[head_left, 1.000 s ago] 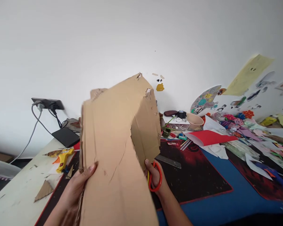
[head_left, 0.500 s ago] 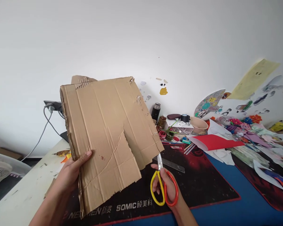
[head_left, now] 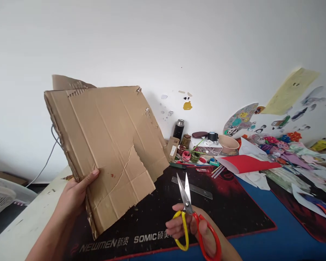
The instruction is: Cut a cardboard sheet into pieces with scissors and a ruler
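Two hands (head_left: 78,189), one scissors (head_left: 188,206) — one ruler (head_left: 197,190), one black flask (head_left: 179,130), one bowl (head_left: 229,142)

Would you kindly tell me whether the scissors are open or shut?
The scissors are slightly open: their blades form a narrow V.

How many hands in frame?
2: left hand gripping the left edge of the cardboard, fingers hidden behind it; right hand holding open scissors.
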A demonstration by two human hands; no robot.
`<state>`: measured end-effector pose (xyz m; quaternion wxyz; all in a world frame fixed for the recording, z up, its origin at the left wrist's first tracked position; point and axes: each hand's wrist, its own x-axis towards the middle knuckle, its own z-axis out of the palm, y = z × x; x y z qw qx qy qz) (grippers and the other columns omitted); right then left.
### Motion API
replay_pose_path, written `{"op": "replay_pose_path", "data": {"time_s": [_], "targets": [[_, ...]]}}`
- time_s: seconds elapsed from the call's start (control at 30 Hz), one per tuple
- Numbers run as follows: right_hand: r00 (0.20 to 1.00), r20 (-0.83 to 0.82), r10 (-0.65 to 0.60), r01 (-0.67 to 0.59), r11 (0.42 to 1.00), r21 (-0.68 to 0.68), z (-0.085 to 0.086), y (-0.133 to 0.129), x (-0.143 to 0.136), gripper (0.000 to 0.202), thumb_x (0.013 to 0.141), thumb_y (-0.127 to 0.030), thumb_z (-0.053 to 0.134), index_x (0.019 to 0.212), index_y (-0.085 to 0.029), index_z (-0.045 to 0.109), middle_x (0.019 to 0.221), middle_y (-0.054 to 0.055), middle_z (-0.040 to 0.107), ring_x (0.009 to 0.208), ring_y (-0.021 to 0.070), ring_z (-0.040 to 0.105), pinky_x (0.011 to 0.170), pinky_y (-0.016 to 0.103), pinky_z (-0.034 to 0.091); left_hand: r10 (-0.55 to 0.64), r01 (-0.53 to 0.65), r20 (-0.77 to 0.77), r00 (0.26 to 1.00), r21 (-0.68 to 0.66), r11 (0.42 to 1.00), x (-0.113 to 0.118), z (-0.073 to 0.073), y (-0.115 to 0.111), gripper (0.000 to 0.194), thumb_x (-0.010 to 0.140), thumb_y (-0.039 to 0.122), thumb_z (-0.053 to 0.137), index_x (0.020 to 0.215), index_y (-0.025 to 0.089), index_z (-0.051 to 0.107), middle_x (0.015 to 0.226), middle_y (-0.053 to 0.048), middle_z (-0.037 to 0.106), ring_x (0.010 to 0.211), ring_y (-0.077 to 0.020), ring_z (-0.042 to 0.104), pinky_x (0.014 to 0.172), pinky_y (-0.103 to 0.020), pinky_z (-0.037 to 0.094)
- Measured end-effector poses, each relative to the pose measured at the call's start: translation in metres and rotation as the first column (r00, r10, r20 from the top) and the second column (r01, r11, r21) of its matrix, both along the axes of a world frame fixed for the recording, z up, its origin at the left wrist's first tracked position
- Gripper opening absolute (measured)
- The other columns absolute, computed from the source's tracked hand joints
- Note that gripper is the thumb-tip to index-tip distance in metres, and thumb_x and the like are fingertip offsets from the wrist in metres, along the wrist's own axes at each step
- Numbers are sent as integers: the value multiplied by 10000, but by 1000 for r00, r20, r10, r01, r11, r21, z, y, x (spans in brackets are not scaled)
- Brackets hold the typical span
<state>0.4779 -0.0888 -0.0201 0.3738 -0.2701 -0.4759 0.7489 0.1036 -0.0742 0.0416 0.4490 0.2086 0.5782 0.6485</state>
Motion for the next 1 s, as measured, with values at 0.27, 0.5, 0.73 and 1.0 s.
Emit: {"op": "replay_pose_path", "data": {"time_s": [0.27,0.5,0.73,1.0], "targets": [[986,154,-59,53,998,44,22,20,-25,698,887,-754,716,1206,-133,710,879,151,812,510,174,708,501,246,504,-2,3,60,998,-22,1000,14,7,-4,135,794,121,783,928,116,763,725,-65,820,715,-333,819,594,-307,671],[959,278,60,-79,995,58,32,40,-62,569,853,-736,743,890,-176,649,707,-9,632,506,161,669,444,212,457,-104,109,73,992,-69,992,24,8,-9,380,584,280,967,883,130,786,786,-110,840,790,-394,818,556,-318,653],[923,368,-112,-13,947,320,41,50,-72,556,925,-691,687,714,-202,529,657,-41,429,622,131,409,567,246,327,-213,213,10,977,-134,968,25,1,-17,509,549,406,1009,936,166,782,792,-125,837,756,-413,817,551,-368,659],[881,426,-206,27,921,389,26,58,-75,565,963,-687,630,705,-205,486,684,-43,359,650,131,329,588,269,251,-202,198,-11,979,-158,967,31,-23,-24,538,552,344,1008,1010,172,783,875,-133,851,909,-434,818,613,-348,677]]}}
